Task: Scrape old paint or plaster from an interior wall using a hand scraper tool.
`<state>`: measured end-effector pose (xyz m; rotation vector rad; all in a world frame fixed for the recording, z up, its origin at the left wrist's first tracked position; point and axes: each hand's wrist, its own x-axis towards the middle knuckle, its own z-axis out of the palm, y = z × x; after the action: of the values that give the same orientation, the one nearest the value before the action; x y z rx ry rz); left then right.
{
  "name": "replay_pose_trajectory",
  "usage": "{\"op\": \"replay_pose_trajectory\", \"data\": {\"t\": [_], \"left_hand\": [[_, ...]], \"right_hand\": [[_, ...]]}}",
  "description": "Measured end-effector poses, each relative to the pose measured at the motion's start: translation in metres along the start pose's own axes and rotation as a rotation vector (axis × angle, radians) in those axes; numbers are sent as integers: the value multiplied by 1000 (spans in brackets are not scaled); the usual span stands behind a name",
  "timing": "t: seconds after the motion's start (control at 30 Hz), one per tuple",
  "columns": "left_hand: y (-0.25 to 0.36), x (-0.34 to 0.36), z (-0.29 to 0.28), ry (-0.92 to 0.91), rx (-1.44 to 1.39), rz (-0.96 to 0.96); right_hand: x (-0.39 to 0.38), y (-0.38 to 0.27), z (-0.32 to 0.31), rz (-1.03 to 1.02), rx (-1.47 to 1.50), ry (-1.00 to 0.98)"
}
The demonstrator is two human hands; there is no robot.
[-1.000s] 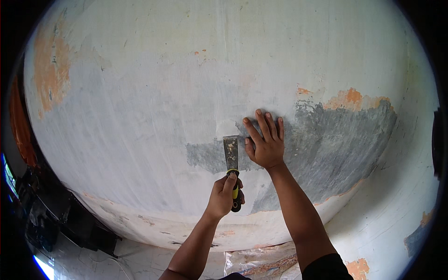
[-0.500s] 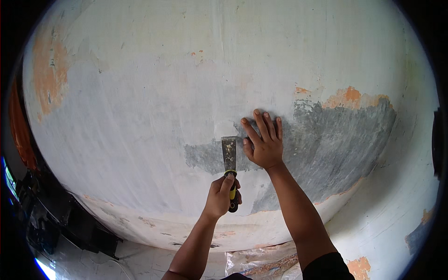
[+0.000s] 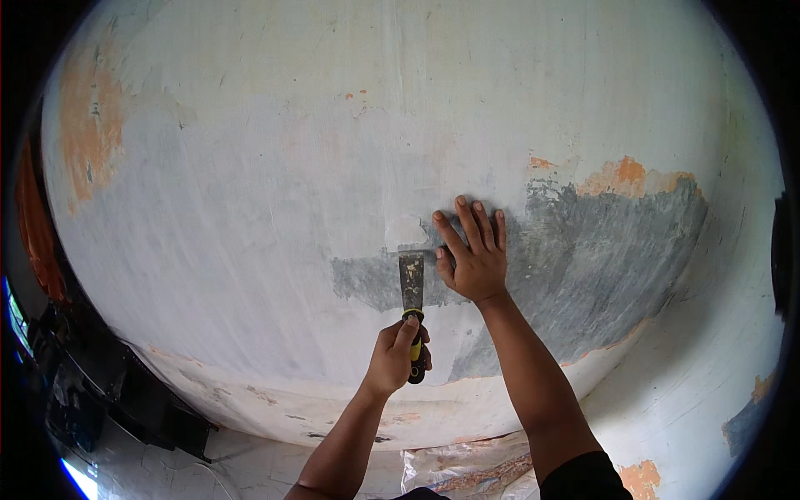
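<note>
My left hand (image 3: 392, 354) is closed round the black and yellow handle of a putty knife (image 3: 412, 279), held upright against the wall (image 3: 233, 250). Its stained metal blade points up, its edge just below a pale, ragged patch (image 3: 407, 229) in the coating. My right hand (image 3: 473, 250) lies open on the wall to the right of the blade, fingers spread, over a darker grey area (image 3: 608, 250). The wall is off-white and pale grey, with peeling orange patches (image 3: 625, 175).
Dark objects (image 3: 117, 383) and a hanging orange cloth (image 3: 42, 233) are along the left. A pale marbled floor (image 3: 275, 462) shows below, with a crumpled plastic sheet (image 3: 450, 462) at the foot of the wall. An adjoining wall (image 3: 725, 333) curves down the right.
The putty knife and my left hand have shifted slightly down the wall, so the blade's edge sits a little lower below the pale patch. My right hand has stayed in place.
</note>
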<state>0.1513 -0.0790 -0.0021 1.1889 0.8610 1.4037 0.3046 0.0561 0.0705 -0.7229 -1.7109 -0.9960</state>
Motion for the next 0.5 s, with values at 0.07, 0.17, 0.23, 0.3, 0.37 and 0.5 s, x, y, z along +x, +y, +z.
{"op": "replay_pose_trajectory", "data": {"t": [0.07, 0.17, 0.23, 0.3, 0.37, 0.5], "left_hand": [[7, 2, 1, 15, 14, 13], [10, 1, 4, 20, 22, 25], [7, 0, 4, 8, 19, 28], [3, -1, -4, -2, 4, -4], [10, 0, -2, 9, 15, 11], [10, 0, 6, 35, 36, 18]], "right_hand": [[1, -1, 0, 4, 6, -10], [0, 0, -2, 4, 14, -14], [-1, 0, -4, 0, 14, -4], [-1, -2, -2, 7, 11, -1], [0, -2, -1, 6, 17, -2], [2, 1, -5, 2, 11, -2]]}}
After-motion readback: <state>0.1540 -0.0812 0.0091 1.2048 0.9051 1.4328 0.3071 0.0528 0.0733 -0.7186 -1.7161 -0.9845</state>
